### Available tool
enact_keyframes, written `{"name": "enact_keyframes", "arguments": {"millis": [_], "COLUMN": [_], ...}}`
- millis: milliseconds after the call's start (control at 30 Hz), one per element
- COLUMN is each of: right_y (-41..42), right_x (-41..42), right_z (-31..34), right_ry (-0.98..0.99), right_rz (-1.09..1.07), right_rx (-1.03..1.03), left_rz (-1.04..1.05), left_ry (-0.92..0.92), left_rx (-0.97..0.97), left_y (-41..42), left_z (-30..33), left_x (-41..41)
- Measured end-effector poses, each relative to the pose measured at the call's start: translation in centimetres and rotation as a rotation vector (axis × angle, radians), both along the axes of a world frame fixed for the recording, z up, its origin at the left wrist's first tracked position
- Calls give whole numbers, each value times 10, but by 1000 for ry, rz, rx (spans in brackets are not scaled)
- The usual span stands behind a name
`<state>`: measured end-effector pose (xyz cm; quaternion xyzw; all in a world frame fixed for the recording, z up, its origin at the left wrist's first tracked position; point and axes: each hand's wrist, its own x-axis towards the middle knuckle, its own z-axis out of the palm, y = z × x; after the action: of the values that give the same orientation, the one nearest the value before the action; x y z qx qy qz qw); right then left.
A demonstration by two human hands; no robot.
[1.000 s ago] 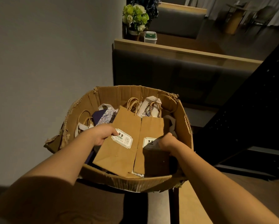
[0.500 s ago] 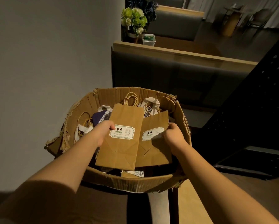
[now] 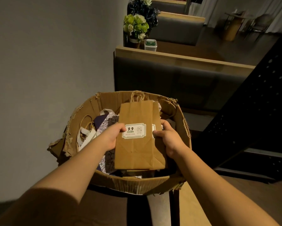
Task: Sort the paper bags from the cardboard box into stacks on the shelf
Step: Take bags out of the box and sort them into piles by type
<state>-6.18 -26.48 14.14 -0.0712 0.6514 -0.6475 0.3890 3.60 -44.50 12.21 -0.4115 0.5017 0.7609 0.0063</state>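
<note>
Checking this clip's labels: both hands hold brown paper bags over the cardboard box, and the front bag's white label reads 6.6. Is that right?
Not quite. In the head view the white label on the front brown bag reads 9.9, not 6.6. The rest holds: the left hand and right hand hold the brown bags over the cardboard box.

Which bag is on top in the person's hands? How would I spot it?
Find the torn cardboard box at the bottom middle. Above it, the left hand and right hand hold two brown paper bags together. The front bag shows its whole white 9.9 label; the bag behind only peeks out on the right.
</note>
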Motion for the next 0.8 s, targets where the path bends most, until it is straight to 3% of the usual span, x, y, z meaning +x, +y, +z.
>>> {"name": "enact_keyframes", "arguments": {"millis": [133,267,400,600,800], "right_y": [0,5,11,35,66], "right_x": [1,-2,-6,-15,-19], "right_z": [6,15,13,38,67], "right_ry": [-14,-58,200,403,561], "right_rz": [-32,-41,83,-148,-200], "right_rx": [-119,-56,27,-149,-180], "left_rz": [63,47,-38,-19,0], "left_ry": [108,168,212,368,371], "left_rx": [-9,-46,-238,-486,-650], "left_y": [17,30,37,76,128], "left_z": [4,17,31,54,88], "left_x": [-8,-14,-17,-23,-37]}}
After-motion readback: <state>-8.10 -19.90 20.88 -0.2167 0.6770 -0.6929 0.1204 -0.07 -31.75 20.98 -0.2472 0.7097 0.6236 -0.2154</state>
